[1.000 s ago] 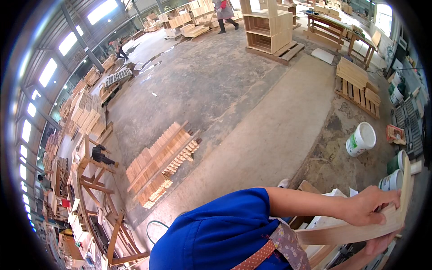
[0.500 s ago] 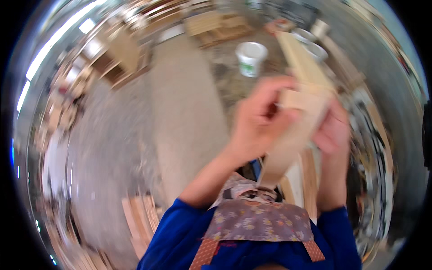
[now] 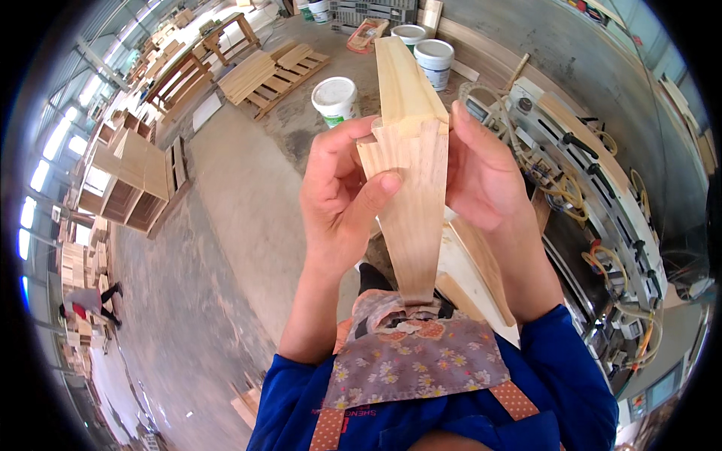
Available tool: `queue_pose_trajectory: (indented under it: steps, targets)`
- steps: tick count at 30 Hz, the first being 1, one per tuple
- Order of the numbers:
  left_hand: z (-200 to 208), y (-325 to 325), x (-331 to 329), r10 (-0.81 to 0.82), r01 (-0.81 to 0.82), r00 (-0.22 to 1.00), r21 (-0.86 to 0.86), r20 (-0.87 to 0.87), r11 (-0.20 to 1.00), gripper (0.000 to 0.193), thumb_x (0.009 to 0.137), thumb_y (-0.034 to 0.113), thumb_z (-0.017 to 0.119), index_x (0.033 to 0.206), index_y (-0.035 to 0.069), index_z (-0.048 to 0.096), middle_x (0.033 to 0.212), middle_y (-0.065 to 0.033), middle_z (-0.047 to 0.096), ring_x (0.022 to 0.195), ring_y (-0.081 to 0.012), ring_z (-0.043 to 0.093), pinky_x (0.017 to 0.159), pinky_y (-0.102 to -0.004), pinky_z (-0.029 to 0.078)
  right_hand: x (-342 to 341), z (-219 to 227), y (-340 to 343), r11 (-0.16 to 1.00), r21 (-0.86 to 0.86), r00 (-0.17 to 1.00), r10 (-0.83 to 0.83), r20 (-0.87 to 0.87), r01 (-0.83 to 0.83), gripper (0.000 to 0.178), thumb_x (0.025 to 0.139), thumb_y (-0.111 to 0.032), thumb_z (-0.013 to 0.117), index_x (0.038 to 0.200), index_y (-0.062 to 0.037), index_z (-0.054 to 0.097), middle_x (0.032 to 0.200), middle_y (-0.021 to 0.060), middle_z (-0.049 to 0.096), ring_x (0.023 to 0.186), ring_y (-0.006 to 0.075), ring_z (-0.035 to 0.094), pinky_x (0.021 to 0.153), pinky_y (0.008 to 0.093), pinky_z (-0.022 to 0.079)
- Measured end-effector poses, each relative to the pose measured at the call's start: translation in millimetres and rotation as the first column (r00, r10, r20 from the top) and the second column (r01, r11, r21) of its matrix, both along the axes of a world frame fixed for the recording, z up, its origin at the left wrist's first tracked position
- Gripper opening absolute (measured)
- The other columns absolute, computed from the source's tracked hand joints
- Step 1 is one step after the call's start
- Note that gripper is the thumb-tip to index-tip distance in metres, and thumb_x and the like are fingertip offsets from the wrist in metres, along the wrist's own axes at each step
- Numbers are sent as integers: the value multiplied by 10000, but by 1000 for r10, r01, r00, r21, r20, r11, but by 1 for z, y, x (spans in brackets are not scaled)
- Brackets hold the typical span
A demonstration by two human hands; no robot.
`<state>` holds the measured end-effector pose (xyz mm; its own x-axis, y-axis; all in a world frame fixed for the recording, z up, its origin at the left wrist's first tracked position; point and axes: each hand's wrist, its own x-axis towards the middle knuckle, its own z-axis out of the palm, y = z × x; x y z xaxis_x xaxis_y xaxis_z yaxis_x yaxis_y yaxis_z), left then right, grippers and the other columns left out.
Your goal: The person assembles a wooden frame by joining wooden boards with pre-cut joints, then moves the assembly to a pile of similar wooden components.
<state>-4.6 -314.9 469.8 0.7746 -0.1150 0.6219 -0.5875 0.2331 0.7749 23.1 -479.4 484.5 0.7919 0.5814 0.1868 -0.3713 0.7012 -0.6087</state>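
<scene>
Compared with half a second ago, the long light-brown wooden board (image 3: 414,210) and the pale-yellow flat wooden board (image 3: 404,79) joined to it have swung from a slant to nearly straight up and down in our view, while the white plastic bucket with a green label (image 3: 335,94) has shifted leftward as our head turned.

The largest thing near us is the white-and-grey metal machine (image 3: 613,203) with black levers and looped hoses, just beyond our right forearm; its levers face our side, presumably to be handy. Well off to our left, a boxy pale-wood cabinet (image 3: 139,169) sits on a slatted wooden pallet (image 3: 179,169), likely so it can be shifted whole.

The two boards are held up before our mauve flowered cloth apron (image 3: 421,368), the light-brown one's near end close to it; we cannot tell if they touch. The pale-yellow board points away from us, which we judge keeps the corner facing our eyes.

Our bare left grip (image 3: 331,188) is clasped on the light-brown board, thumb flat on its face and index finger up by the corner, probably to steady it. Our bare right grip (image 3: 489,165) has its thumb at the corner's right edge, perhaps as a guide; its fingers pass behind, so we cannot tell whether it grips.

Smallest are the interlocking wooden tabs (image 3: 410,129) where the boards meet, left uncovered between both thumbs.
</scene>
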Motion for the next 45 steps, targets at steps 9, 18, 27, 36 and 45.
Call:
queue_pose_trajectory:
  steps: [9, 18, 27, 36, 45]
  targets:
    - [12, -3, 5, -11, -26, 988, 233, 156, 972, 440, 849, 48, 601, 1253, 19, 429, 1236, -108, 496, 978, -176, 596, 692, -262, 521, -5, 0, -9, 983, -81, 986, -161, 38, 163, 421, 914, -369, 503, 1162, -32, 542, 1063, 60, 613, 941, 131, 596, 797, 293, 482]
    - [6, -8, 7, -39, 25, 997, 175, 73, 984, 430, 843, 36, 611, 1208, 43, 384, 1107, -119, 558, 893, -153, 613, 689, -257, 510, -6, -3, -15, 971, -110, 974, -201, 104, 212, 429, 915, -365, 498, 1175, -26, 528, 1035, 44, 610, 904, 100, 589, 769, 261, 482]
    - [20, -23, 11, -112, 116, 992, 83, -51, 990, 488, 824, 63, 645, 1185, 47, 318, 952, -134, 632, 828, -153, 621, 678, -250, 495, -22, -38, -34, 891, -200, 900, -357, 249, 409, 550, 837, -395, 606, 1206, -2, 497, 1063, 38, 596, 942, 124, 577, 817, 260, 460]
    - [31, -55, 33, -167, 152, 984, 196, 68, 969, 225, 884, 150, 571, 1054, 16, 512, 831, 11, 573, 706, -27, 476, 624, -169, 384, -71, -66, -41, 612, -566, 832, -363, 419, 552, 322, 803, -247, 681, 1012, -9, 627, 893, 28, 648, 839, 77, 564, 742, 250, 460]
    - [35, -107, 48, -342, 345, 938, -42, 61, 938, 327, 924, 283, 481, 1036, -24, 493, 957, -122, 585, 852, -154, 589, 708, -263, 502, -126, -64, -40, 319, -628, 662, -609, 438, 710, 276, 780, -198, 692, 934, 17, 613, 772, 24, 626, 713, 77, 534, 625, 266, 453]
